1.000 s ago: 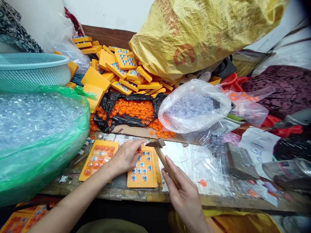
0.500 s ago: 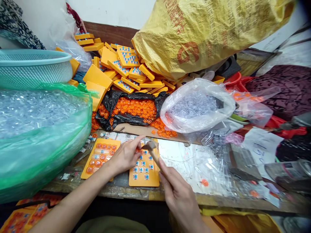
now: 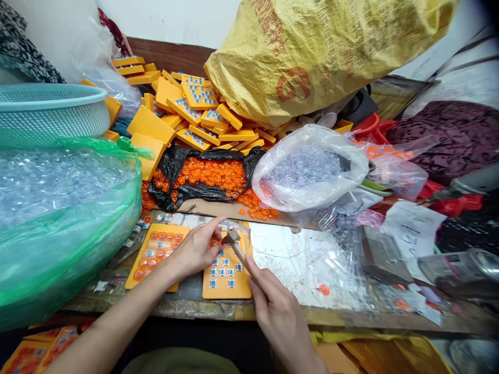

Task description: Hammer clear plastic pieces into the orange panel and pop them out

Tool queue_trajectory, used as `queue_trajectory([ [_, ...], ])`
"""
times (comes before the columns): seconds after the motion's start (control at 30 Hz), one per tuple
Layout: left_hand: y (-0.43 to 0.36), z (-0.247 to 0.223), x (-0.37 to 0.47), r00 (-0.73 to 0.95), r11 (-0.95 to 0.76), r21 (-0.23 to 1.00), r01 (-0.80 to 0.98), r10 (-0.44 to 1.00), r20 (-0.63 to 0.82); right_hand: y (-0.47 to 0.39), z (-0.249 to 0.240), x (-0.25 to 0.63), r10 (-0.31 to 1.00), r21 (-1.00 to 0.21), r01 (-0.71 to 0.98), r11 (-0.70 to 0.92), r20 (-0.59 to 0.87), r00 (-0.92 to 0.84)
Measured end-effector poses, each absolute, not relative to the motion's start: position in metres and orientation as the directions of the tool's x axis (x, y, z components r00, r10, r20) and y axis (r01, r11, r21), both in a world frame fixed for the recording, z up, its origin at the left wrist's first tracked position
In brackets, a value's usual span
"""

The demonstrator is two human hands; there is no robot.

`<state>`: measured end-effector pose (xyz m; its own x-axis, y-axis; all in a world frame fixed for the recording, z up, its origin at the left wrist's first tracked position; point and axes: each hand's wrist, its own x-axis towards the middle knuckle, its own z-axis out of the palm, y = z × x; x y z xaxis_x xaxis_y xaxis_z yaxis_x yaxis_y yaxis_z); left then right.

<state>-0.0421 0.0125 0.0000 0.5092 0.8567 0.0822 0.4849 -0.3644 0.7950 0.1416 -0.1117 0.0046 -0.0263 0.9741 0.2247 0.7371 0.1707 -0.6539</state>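
Observation:
My right hand (image 3: 283, 311) is closed round the wooden handle of a small hammer (image 3: 238, 249). The hammer's metal head is over the upper part of an orange-yellow plate (image 3: 227, 292) bearing rows of small blue-and-white pieces. At that plate's upper left is my left hand (image 3: 195, 252), its index finger reaching forward and its thumb bent beneath. Something orange shows between those fingers; what they grip is mostly hidden. Left of this plate, partly behind my left forearm, lies a second yellow plate (image 3: 142, 244) with orange rings and clear covers on it.
Behind are a black bag of orange rings (image 3: 212, 174), a pile of yellow plates (image 3: 198, 96) and a yellow sack (image 3: 323, 57). Bags of clear plastic pieces stand left, a green bag (image 3: 70, 249), and right, a white bag (image 3: 307, 195). A blue basket (image 3: 50, 104) sits at far left.
The hammer head has dropped a little closer to the plate. The left hand stays at the plate's upper left. The whole view has shifted slightly.

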Motion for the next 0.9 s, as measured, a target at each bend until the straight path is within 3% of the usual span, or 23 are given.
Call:
queue_trajectory([
  [0.27, 0.008, -0.008, -0.039, 0.471, -0.377, 0.781, 0.498, 0.874, 0.121, -0.113, 0.013, 0.142, 0.962, -0.703, 0.681, 0.205, 0.272, -0.009],
  [0.4, 0.013, 0.002, -0.043, 0.477, -0.301, 0.821, 0.485, 0.878, 0.040, -0.113, 0.005, 0.144, 0.985, -0.728, 0.675, 0.123, 0.173, 0.007],
  [0.5, 0.028, 0.012, -0.034, 0.478, -0.262, 0.813, 0.520, 0.878, -0.023, -0.113, -0.004, 0.150, 0.971, -0.838, 0.546, 0.000, 0.131, 0.201],
  [0.63, 0.061, 0.011, 0.004, 0.541, -0.485, 0.693, 0.533, 0.826, 0.162, -0.115, -0.008, 0.159, 0.858, -0.923, 0.343, -0.173, 0.030, 0.513],
  [0.73, 0.081, 0.003, 0.030, 0.610, -0.535, 0.623, 0.571, 0.784, 0.113, -0.119, -0.007, 0.164, 0.823, -0.942, 0.258, -0.213, -0.031, 0.568],
  [0.9, 0.091, -0.001, 0.032, 0.649, -0.536, 0.605, 0.588, 0.760, 0.041, -0.125, -0.009, 0.166, 0.813, -0.959, 0.174, -0.223, -0.085, 0.576],
])
